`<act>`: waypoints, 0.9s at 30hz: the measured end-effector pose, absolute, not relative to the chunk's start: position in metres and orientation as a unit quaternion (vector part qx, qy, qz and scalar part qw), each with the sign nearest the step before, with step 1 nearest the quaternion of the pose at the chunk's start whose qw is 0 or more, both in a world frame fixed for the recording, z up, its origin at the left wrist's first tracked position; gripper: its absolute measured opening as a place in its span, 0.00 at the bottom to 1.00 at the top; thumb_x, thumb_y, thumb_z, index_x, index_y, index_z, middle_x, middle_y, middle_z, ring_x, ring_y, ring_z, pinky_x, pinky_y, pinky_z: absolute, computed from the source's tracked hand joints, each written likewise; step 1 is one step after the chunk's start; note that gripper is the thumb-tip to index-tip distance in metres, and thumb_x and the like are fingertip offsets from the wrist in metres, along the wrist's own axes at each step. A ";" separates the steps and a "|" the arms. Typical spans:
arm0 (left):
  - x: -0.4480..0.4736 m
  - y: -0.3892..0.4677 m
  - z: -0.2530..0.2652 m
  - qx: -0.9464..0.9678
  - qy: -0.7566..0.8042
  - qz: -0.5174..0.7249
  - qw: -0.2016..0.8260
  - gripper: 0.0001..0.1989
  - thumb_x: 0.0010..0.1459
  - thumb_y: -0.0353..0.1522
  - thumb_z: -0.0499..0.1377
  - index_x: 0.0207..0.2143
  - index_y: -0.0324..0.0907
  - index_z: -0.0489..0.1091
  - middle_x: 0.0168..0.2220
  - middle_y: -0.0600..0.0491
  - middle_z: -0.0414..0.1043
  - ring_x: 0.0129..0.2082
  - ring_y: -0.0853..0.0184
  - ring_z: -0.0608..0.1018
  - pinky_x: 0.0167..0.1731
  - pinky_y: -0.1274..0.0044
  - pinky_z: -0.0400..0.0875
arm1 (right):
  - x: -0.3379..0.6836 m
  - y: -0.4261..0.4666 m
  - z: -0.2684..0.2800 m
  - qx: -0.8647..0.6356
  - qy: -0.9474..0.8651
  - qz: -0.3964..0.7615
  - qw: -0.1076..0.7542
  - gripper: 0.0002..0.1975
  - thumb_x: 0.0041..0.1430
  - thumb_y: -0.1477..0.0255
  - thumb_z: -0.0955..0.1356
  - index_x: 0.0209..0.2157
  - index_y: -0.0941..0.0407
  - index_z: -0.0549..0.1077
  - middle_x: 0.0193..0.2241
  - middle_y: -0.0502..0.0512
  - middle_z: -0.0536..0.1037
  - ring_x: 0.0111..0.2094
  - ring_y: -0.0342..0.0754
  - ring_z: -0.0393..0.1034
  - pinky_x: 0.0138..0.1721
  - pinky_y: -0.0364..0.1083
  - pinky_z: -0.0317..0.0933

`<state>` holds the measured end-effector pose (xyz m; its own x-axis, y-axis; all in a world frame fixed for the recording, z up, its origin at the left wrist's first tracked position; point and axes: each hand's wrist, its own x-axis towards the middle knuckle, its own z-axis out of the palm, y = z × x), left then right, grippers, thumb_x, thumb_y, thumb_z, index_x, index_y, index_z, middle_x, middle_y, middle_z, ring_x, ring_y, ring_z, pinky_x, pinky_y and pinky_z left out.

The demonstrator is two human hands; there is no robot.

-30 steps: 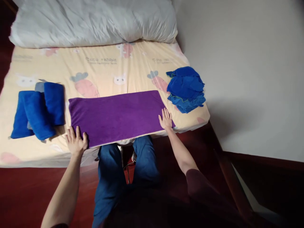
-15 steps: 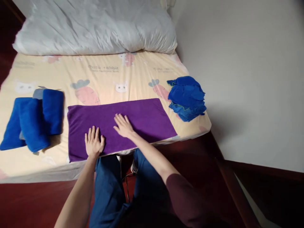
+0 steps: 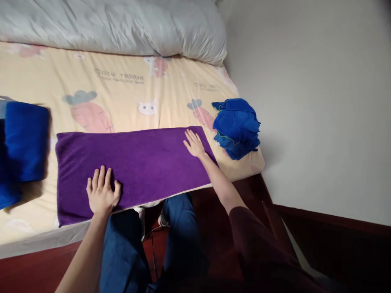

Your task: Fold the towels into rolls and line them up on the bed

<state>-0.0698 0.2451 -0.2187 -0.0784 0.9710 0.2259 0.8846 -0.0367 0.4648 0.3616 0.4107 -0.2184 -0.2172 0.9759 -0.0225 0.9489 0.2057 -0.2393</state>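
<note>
Taking the middle of the purple cloth (image 3: 146,165) as the clock's centre, with twelve pointing away from the person, the cloth lies spread lengthwise along the bed's near edge, its own near edge running close beside the drop from seven round to four. The short edge at nine is puckered with small creases; the far edge, from ten to two, runs almost straight. Beyond it a broad band of printed sheet (image 3: 171,97) reaches to the pale quilt (image 3: 122,26) at twelve. Narrower strips of sheet separate the cloth from the blue heap (image 3: 236,128) at two and the folded blue cloths (image 3: 27,140) at nine. The wall (image 3: 311,106) rises past the bed at three.

Counted: one purple cloth, one quilt, one blue heap whose layers I cannot number, and at least two folded blue cloths, cut off by the frame. Two hands, well apart, both lie flat with nothing clasped: the left hand (image 3: 103,191) at eight, fingers spread, the right hand (image 3: 194,143) at two, fingertips just short of the far edge
</note>
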 end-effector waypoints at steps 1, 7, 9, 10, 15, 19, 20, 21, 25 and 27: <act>-0.070 0.245 -0.220 0.674 0.688 0.257 0.083 0.33 0.67 0.39 0.51 0.71 0.39 0.58 0.73 0.45 0.51 0.74 0.53 0.53 0.73 0.58 0.40 | 0.378 0.415 -0.220 -0.633 -0.766 0.097 0.065 0.32 0.75 0.61 0.54 0.74 0.61 0.50 0.75 0.57 0.48 0.76 0.49 0.39 0.75 0.54 0.31; -0.074 0.247 -0.228 0.679 0.685 0.256 0.061 0.32 0.67 0.39 0.51 0.71 0.40 0.58 0.73 0.45 0.52 0.74 0.53 0.54 0.73 0.58 0.42 | 0.430 0.437 -0.221 -0.682 -0.727 0.074 0.037 0.34 0.75 0.60 0.53 0.74 0.65 0.47 0.75 0.61 0.47 0.76 0.49 0.38 0.75 0.53 0.34; -0.075 0.245 -0.229 0.681 0.688 0.246 0.053 0.32 0.67 0.39 0.51 0.71 0.40 0.59 0.73 0.46 0.52 0.74 0.54 0.54 0.72 0.58 0.43 | 0.425 0.439 -0.218 -0.700 -0.710 0.071 0.017 0.34 0.75 0.61 0.52 0.74 0.67 0.47 0.75 0.64 0.46 0.76 0.50 0.38 0.75 0.56 0.34; -0.075 0.244 -0.229 0.683 0.689 0.238 0.048 0.31 0.67 0.39 0.51 0.70 0.40 0.59 0.73 0.46 0.53 0.74 0.54 0.55 0.72 0.58 0.43 | 0.415 0.435 -0.216 -0.708 -0.703 0.065 0.009 0.34 0.75 0.62 0.52 0.73 0.68 0.47 0.75 0.65 0.46 0.76 0.52 0.38 0.74 0.58 0.33; -0.079 0.242 -0.228 0.693 0.695 0.188 0.036 0.30 0.69 0.38 0.49 0.70 0.38 0.60 0.73 0.47 0.52 0.74 0.57 0.55 0.73 0.60 0.44 | 0.307 0.348 -0.209 -0.687 -0.722 0.020 0.078 0.35 0.74 0.61 0.52 0.73 0.68 0.47 0.75 0.67 0.41 0.76 0.56 0.31 0.74 0.63 0.30; -0.079 0.239 -0.225 0.699 0.699 0.154 0.020 0.30 0.69 0.39 0.47 0.70 0.37 0.60 0.74 0.47 0.51 0.74 0.57 0.54 0.73 0.60 0.44 | 0.217 0.255 -0.215 -0.684 -0.715 0.065 0.128 0.33 0.74 0.61 0.54 0.73 0.62 0.52 0.75 0.64 0.43 0.76 0.58 0.32 0.73 0.65 0.31; -0.079 0.237 -0.224 0.700 0.699 0.145 0.018 0.30 0.70 0.38 0.46 0.70 0.37 0.59 0.74 0.47 0.50 0.74 0.57 0.53 0.73 0.60 0.44 | 0.203 0.243 -0.218 -0.692 -0.707 0.073 0.129 0.32 0.74 0.61 0.54 0.73 0.61 0.53 0.75 0.64 0.44 0.76 0.58 0.33 0.73 0.66 0.31; -0.078 0.235 -0.223 0.701 0.699 0.136 0.016 0.30 0.70 0.38 0.46 0.70 0.37 0.59 0.74 0.47 0.49 0.74 0.56 0.53 0.73 0.60 0.44 | 0.194 0.236 -0.220 -0.700 -0.698 0.076 0.128 0.32 0.74 0.61 0.54 0.73 0.61 0.54 0.75 0.64 0.46 0.76 0.59 0.35 0.73 0.66 0.30; -0.084 0.236 -0.217 0.727 0.680 0.100 0.016 0.31 0.70 0.38 0.46 0.72 0.36 0.56 0.75 0.46 0.45 0.75 0.53 0.49 0.73 0.59 0.42 | 0.189 0.239 -0.225 -0.717 -0.683 0.071 0.119 0.32 0.74 0.61 0.54 0.73 0.60 0.54 0.75 0.64 0.48 0.75 0.58 0.39 0.73 0.65 0.30; -0.096 0.250 -0.215 0.748 0.658 0.088 0.021 0.32 0.70 0.40 0.47 0.72 0.39 0.56 0.75 0.47 0.44 0.75 0.52 0.47 0.73 0.58 0.41 | 0.191 0.242 -0.225 -0.718 -0.683 0.068 0.113 0.32 0.74 0.61 0.53 0.73 0.60 0.54 0.75 0.63 0.47 0.75 0.58 0.38 0.73 0.65 0.31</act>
